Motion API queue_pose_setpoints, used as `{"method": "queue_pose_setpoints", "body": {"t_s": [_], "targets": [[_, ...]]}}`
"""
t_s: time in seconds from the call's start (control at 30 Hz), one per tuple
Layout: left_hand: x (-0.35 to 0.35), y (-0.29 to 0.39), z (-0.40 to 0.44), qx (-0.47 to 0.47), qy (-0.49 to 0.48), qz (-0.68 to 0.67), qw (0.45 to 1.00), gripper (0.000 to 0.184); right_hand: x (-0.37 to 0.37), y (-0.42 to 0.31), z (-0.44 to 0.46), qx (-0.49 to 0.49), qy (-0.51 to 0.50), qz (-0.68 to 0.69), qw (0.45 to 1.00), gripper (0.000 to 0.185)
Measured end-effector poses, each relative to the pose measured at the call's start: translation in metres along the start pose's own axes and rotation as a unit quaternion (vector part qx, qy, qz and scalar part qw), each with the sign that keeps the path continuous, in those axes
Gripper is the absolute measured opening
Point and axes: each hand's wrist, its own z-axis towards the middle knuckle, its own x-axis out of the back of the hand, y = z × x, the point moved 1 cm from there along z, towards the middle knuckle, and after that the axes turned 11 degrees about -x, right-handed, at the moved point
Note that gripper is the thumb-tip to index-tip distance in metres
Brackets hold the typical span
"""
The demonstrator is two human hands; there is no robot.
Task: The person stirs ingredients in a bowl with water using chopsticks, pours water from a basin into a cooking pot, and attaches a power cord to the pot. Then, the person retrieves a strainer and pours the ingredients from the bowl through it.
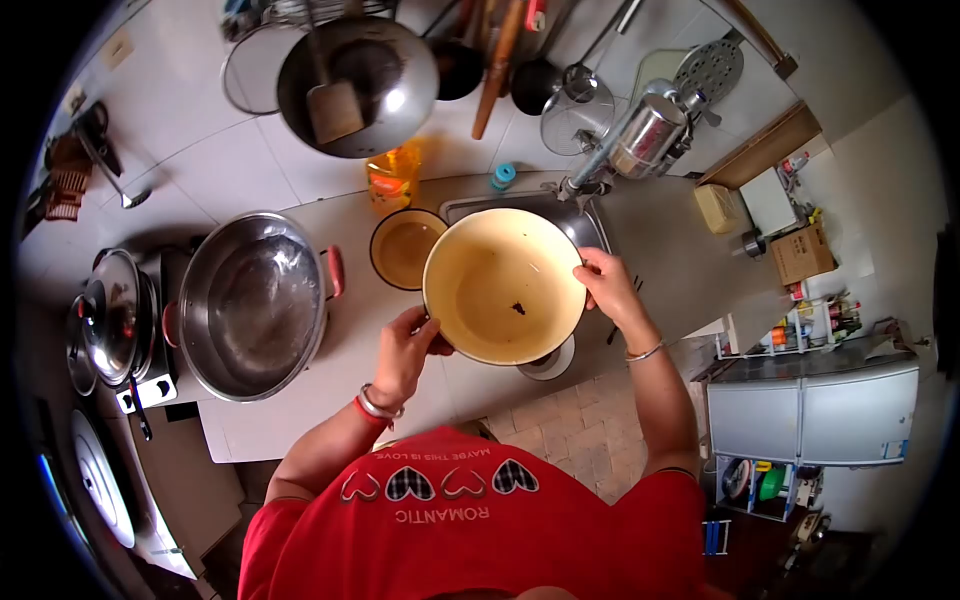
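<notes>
Enamel bowl (500, 275), cream inside with a dark rim, held up in both hands above the bench (362, 335), over its front edge and covering part of the sink (578, 222). Bowl tipped so its inside faces the wearer; a small dark mark or scrap (518, 308) shows low on the inner surface, to the right of centre.

Left hand (405, 355): fingers clamped on the bowl's lower left rim, thumb uppermost. Right hand (608, 285): fingers clamped on the right rim, higher up than the left. Silver bangle and red band at the left wrist, a bangle at the right. Red shirt (450, 525).

Smaller bowl (408, 252), also dark-rimmed, stands on the bench left of the sink, just beside the held bowl. Behind it, toward the bench's back edge, an orange bottle (394, 180); a turquoise container (503, 177) near that same edge, behind the sink. Large steel basin (258, 310) with red handles toward the bench's left end. White round dish (550, 362) partly hidden under the held bowl, near the front edge. Wok (385, 75) hangs on the wall.
</notes>
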Motion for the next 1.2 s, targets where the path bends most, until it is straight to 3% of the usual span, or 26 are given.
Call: {"method": "queue_pose_setpoints", "body": {"t_s": [0.17,0.33,0.43,0.63,0.67,0.77,0.8,0.9,0.93,1.0,1.03,1.07,1.1,1.13,1.17,1.2], "targets": [[-0.046,-0.058,0.084,-0.018,-0.007,0.095,0.995,0.019,0.034,0.076,0.079,-0.017,0.053,0.017,0.998,0.026],[-0.067,-0.127,0.141,-0.003,0.026,0.144,0.989,0.014,0.034,0.152,0.157,-0.052,0.098,-0.081,0.991,0.019],[-0.063,-0.173,0.163,0.022,0.054,0.181,0.982,0.015,0.016,0.226,0.214,0.022,0.147,-0.161,0.976,0.016],[-0.044,-0.254,0.191,0.116,0.111,0.278,0.947,0.014,-0.010,0.250,0.234,-0.031,0.174,-0.204,0.963,0.019],[-0.041,-0.264,0.193,0.134,0.112,0.291,0.941,0.015,-0.013,0.249,0.232,-0.085,0.155,-0.188,0.966,0.020],[-0.039,-0.274,0.198,0.168,0.097,0.349,0.917,0.018,-0.025,0.278,0.245,-0.067,0.138,-0.196,0.969,0.021],[-0.039,-0.274,0.199,0.175,0.090,0.371,0.908,0.020,-0.024,0.277,0.244,-0.080,0.101,-0.188,0.974,0.026],[-0.044,-0.271,0.201,0.194,0.102,0.369,0.903,0.032,-0.020,0.265,0.234,-0.165,0.014,-0.008,0.986,0.021],[-0.047,-0.268,0.199,0.208,0.098,0.369,0.901,0.036,-0.015,0.259,0.230,-0.172,-0.010,-0.008,0.985,0.019],[-0.029,-0.291,0.197,0.216,0.061,0.343,0.912,0.031,0.008,0.250,0.223,0.025,0.078,-0.189,0.978,0.016],[-0.032,-0.284,0.183,0.137,0.046,0.366,0.919,0.032,0.022,0.242,0.226,0.122,0.126,-0.275,0.945,0.015],[-0.035,-0.274,0.170,0.059,0.032,0.386,0.920,0.033,0.045,0.212,0.214,0.127,0.145,-0.183,0.964,0.017],[-0.049,-0.227,0.154,0.050,-0.051,0.345,0.936,0.036,0.071,0.164,0.184,0.130,0.162,-0.088,0.974,0.020],[-0.053,-0.197,0.140,0.118,-0.109,0.323,0.933,0.031,0.092,0.129,0.167,0.165,0.203,0.040,0.964,0.020],[-0.044,-0.194,0.125,0.085,-0.100,0.279,0.951,0.029,0.119,0.096,0.151,0.222,0.226,0.048,0.947,0.018],[-0.029,-0.193,0.100,0.053,-0.086,0.233,0.967,0.028,0.132,0.043,0.115,0.207,0.224,0.176,0.936,0.017]]}}
